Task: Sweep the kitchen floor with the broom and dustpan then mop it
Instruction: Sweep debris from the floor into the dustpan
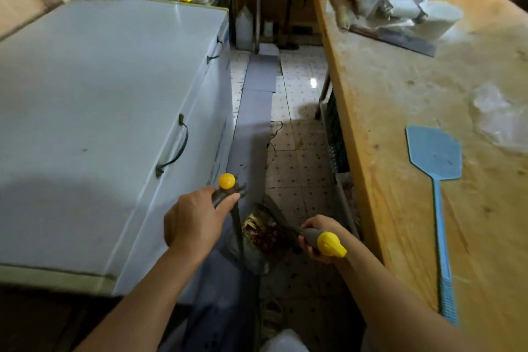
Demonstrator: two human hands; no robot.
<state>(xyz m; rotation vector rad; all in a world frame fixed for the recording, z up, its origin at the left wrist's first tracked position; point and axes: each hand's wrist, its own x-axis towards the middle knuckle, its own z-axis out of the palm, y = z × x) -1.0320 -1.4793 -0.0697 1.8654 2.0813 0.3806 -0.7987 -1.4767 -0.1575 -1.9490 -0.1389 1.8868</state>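
Note:
My left hand (pixel 193 218) grips the grey top of a long handle with a yellow cap (pixel 226 181); its shaft runs down to a grey dustpan (pixel 251 258) on the tiled floor. Brown leaves and scraps (pixel 261 233) lie heaped in the pan. My right hand (pixel 318 237) grips a second grey handle with a yellow end (pixel 331 243), the broom's, which slants down to the left towards the pan. The broom's bristles are hidden in the dark beside the pan.
A white chest freezer (pixel 100 123) fills the left. A wooden worktable (pixel 428 137) on the right carries a blue fly swatter (pixel 437 180) and a metal machine. Between them runs a narrow aisle of spotted tiles (pixel 300 134) with a grey strip. A black cable lies on the tiles.

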